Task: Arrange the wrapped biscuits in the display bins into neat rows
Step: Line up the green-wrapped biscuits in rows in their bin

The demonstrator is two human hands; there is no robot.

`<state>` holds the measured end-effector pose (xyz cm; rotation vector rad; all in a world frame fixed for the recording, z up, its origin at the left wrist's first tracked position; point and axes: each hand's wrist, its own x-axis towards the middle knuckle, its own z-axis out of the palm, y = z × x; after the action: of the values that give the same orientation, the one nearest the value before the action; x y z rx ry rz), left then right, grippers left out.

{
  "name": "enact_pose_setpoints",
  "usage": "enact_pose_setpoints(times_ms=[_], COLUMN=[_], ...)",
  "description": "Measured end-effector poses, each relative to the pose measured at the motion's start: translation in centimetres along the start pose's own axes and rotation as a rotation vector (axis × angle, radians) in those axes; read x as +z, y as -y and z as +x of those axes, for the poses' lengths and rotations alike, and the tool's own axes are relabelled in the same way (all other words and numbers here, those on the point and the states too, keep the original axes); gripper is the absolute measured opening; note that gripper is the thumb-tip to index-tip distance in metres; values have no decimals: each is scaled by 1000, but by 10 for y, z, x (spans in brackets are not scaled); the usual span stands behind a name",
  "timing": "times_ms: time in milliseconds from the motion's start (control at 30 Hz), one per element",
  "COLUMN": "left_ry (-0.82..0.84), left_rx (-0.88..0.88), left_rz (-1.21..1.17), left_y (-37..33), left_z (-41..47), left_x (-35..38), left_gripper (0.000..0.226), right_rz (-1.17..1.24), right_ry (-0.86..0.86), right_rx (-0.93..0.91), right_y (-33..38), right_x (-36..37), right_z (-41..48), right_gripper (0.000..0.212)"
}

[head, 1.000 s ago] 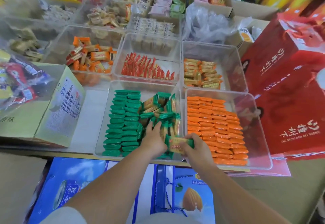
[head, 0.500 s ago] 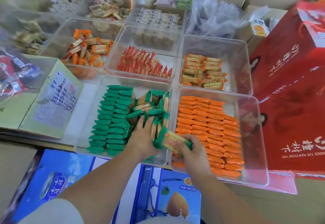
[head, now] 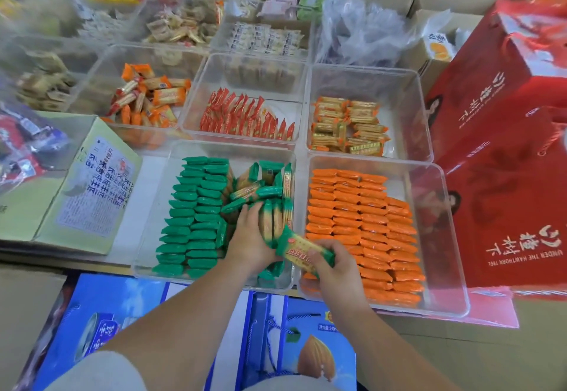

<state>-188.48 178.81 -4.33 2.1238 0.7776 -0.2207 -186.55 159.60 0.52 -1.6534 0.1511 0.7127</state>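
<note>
The green biscuit pack (head: 303, 251) is in the right hand (head: 333, 265), which pinches one end between thumb and fingers. The pack is up in the air, just over the near right corner of the clear bin (head: 214, 148), with its printed face up. Its long side runs across, from the left hand (head: 250, 237) over to the right hand, and it dips a little toward the right hand. Its free end points at the left hand and almost touches the bunch of green packs (head: 274, 219) there. The left hand grips that bunch with curled fingers. Those packs stand on their edges, and their long sides point away from the person. So I think the held pack needs a turn before it slides in beside them, and the right hand is the one to do it. Just past the left hand is a messy pile (head: 257, 185) of packs pointing every which way. On the far side of the left hand are neat green rows (head: 196, 206). Under and past the right hand are tidy orange biscuits (head: 362, 231) in the next bin (head: 445, 237).
</note>
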Motion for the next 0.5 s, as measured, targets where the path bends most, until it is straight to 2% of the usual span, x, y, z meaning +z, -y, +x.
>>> enact_pose_setpoints(times_ms=[200,500], left_ry=[41,-77], left_rx=[58,82], left_rz=[189,2], left_y=[6,7], left_z=[7,15], left_x=[3,-4], left_gripper=[147,107], right_rz=[-14,16], right_ry=[-28,-19], right_rx=[12,37], right_y=[4,9], right_x=[1,-5], right_z=[-1,4], right_gripper=[21,23])
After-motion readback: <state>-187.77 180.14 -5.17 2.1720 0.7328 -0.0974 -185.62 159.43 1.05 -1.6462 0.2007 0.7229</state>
